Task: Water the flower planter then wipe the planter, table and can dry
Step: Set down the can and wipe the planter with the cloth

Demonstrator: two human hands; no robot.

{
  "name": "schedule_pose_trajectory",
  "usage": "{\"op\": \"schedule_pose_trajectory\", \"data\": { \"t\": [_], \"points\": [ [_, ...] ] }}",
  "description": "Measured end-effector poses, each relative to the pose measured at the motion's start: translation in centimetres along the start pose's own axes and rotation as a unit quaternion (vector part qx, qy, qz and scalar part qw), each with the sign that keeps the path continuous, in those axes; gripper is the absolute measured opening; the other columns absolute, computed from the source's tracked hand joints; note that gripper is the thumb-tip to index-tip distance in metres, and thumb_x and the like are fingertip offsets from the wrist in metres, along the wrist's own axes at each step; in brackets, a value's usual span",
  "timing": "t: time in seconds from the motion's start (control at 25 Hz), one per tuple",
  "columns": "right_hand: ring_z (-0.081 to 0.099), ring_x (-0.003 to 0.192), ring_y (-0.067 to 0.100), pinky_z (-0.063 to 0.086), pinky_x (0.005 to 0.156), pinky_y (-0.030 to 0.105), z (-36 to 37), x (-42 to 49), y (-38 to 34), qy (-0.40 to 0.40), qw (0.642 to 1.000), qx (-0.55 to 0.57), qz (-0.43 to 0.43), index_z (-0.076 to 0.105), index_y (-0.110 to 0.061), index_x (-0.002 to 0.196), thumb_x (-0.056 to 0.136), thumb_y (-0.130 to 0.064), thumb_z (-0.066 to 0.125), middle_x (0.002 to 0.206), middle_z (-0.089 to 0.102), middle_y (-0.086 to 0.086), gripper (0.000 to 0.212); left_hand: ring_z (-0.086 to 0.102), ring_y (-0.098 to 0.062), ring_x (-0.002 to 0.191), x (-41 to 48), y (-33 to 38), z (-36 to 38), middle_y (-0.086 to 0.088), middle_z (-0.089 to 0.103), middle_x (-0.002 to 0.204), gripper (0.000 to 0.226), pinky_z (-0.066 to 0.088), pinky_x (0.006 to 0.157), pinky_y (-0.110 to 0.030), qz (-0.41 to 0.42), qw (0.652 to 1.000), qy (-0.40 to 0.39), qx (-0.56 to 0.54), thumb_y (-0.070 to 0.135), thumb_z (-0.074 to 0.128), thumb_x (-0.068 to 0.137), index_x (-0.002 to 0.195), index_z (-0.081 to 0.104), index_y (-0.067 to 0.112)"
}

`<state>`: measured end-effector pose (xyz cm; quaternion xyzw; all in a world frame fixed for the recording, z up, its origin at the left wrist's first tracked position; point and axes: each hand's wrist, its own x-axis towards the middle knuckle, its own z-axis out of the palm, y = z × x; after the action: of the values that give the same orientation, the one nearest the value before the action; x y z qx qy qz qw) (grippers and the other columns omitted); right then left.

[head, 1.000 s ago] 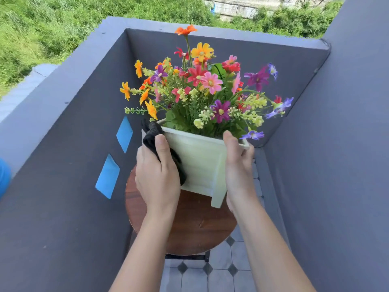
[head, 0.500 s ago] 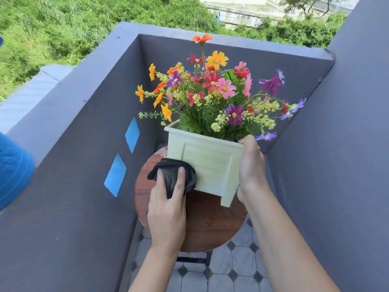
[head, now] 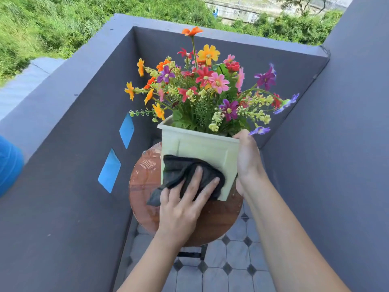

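Planter (head: 200, 146) held tipped over the middle of the wet-looking bench (head: 143, 180), right hand (head: 247, 163) gripping its right corner with thumb on the rim, seemingly to steady it and present the near face. Cloth (head: 179, 169) pressed flat on that face by left hand (head: 179, 209), fingers (head: 196, 178) straight and spread, probably to dry it. No brand, label or writing to read.
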<state>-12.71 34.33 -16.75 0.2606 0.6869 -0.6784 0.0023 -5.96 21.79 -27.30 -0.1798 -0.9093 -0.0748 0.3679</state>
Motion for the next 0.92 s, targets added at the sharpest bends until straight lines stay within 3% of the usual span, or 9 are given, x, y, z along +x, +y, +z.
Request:
{"op": "schedule_pose_trajectory", "data": {
  "t": [0.12, 0.28, 0.36, 0.44, 0.52, 0.68, 0.8, 0.88, 0.92],
  "points": [
    [0.035, 0.078, 0.025, 0.028, 0.072, 0.04, -0.2, 0.3, -0.4, -0.015, 1.0, -0.002, 0.015, 0.036, -0.024, 0.061, 0.053, -0.047, 0.042, 0.074, 0.037, 0.001, 0.026, 0.044, -0.024, 0.086, -1.0, -0.8, -0.4, -0.001, 0.058, 0.131, 0.043, 0.037, 0.069, -0.033, 0.063, 0.996, -0.044, -0.043, 0.009, 0.027, 0.099, 0.125, 0.054, 0.031],
    [0.038, 0.081, 0.026, 0.03, 0.073, 0.04, -0.4, 0.8, -0.8, -0.026, 0.999, -0.007, 0.021, 0.038, -0.024, 0.061, 0.05, -0.049, 0.042, 0.077, 0.041, 0.002, 0.027, 0.048, -0.027, 0.09, -0.5, -1.7, -2.2, -0.005, 0.059, 0.131, 0.042, 0.046, 0.067, -0.037, 0.142, 0.983, -0.076, -0.087, 0.008, 0.023, 0.1, 0.125, 0.053, 0.025],
    [0.037, 0.082, 0.025, 0.03, 0.071, 0.038, -0.5, 0.8, -0.8, -0.023, 1.0, -0.008, 0.016, 0.038, -0.025, 0.06, 0.055, -0.047, 0.042, 0.073, 0.04, -0.001, 0.023, 0.053, -0.031, 0.095, 1.3, -1.7, -2.8, -0.006, 0.054, 0.134, 0.041, 0.048, 0.075, -0.039, 0.111, 0.989, -0.034, -0.088, 0.008, 0.025, 0.101, 0.128, 0.052, 0.023],
    [0.038, 0.081, 0.025, 0.031, 0.071, 0.038, -0.4, 0.8, -0.8, -0.022, 0.999, -0.009, 0.026, 0.039, -0.025, 0.06, 0.055, -0.047, 0.042, 0.071, 0.04, -0.001, 0.023, 0.051, -0.031, 0.098, 3.4, -1.4, -2.7, -0.004, 0.048, 0.137, 0.041, 0.046, 0.084, -0.038, 0.025, 0.995, 0.018, -0.096, 0.007, 0.026, 0.1, 0.128, 0.052, 0.023],
    [0.037, 0.081, 0.026, 0.03, 0.072, 0.04, -0.3, 0.8, -0.9, -0.03, 0.999, -0.011, 0.031, 0.04, -0.023, 0.062, 0.05, -0.05, 0.043, 0.072, 0.039, 0.0, 0.029, 0.051, -0.03, 0.098, 3.7, -0.5, -1.7, -0.001, 0.045, 0.143, 0.041, 0.046, 0.081, -0.039, 0.001, 0.995, 0.027, -0.092, 0.008, 0.029, 0.1, 0.132, 0.049, 0.024],
    [0.034, 0.079, 0.026, 0.028, 0.071, 0.041, -0.5, 0.9, -1.2, -0.043, 0.998, -0.01, 0.041, 0.038, -0.025, 0.069, 0.048, -0.049, 0.044, 0.081, 0.036, 0.006, 0.032, 0.054, -0.032, 0.092, 0.9, 0.2, -0.1, -0.005, 0.044, 0.144, 0.043, 0.052, 0.069, -0.04, 0.086, 0.99, -0.047, -0.105, 0.008, 0.043, 0.094, 0.135, 0.045, 0.023],
    [0.03, 0.074, 0.024, 0.027, 0.066, 0.037, -0.5, 1.1, -1.6, -0.045, 0.998, -0.007, 0.038, 0.033, -0.024, 0.062, 0.055, -0.045, 0.043, 0.07, 0.031, 0.0, 0.024, 0.044, -0.03, 0.089, 0.4, -1.2, -2.3, -0.009, 0.052, 0.139, 0.041, 0.051, 0.073, -0.039, 0.139, 0.976, -0.098, -0.135, 0.006, 0.033, 0.096, 0.132, 0.047, 0.02],
    [0.029, 0.066, 0.02, 0.024, 0.059, 0.032, -0.6, 1.0, -2.0, -0.04, 0.999, -0.014, 0.026, 0.031, -0.025, 0.059, 0.064, -0.042, 0.04, 0.066, 0.031, -0.004, 0.019, 0.043, -0.027, 0.091, 0.8, -2.2, -4.2, -0.006, 0.051, 0.14, 0.045, 0.045, 0.082, -0.03, 0.079, 0.975, -0.076, -0.194, 0.005, 0.029, 0.096, 0.135, 0.044, 0.024],
    [0.03, 0.063, 0.017, 0.024, 0.057, 0.031, -0.6, 0.9, -2.0, -0.04, 0.999, -0.02, 0.022, 0.031, -0.025, 0.059, 0.07, -0.04, 0.039, 0.064, 0.031, -0.004, 0.021, 0.043, -0.022, 0.092, 1.2, -2.7, -5.0, -0.002, 0.052, 0.136, 0.047, 0.041, 0.085, -0.022, -0.028, 0.968, -0.051, -0.246, 0.009, 0.034, 0.095, 0.136, 0.042, 0.031]
  ]
}}
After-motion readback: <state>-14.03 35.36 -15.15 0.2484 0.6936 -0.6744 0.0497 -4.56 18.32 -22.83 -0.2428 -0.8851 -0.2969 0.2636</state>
